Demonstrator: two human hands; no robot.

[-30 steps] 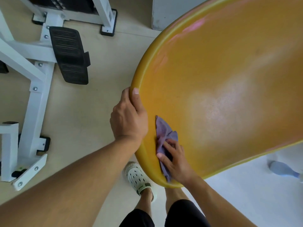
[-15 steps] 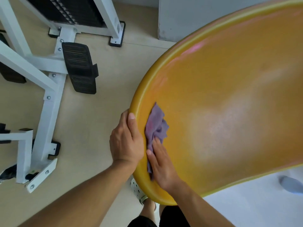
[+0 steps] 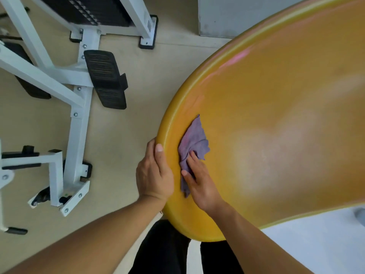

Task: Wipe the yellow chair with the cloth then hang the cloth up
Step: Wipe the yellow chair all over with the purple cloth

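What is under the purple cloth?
The yellow chair lies under the purple cloth. The right hand presses on top. The spot beneath is covered.

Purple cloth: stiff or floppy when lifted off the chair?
Likely floppy: the purple cloth lies crumpled in folds under the right hand. Probably light and thin. It may slide easily on the glossy yellow chair.

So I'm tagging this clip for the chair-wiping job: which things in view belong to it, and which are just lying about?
Part of the job:
yellow chair
purple cloth, pressed on the chair by the right hand
left hand, gripping the chair's edge

Just lying about:
white exercise machine with black pedals
grey cabinet
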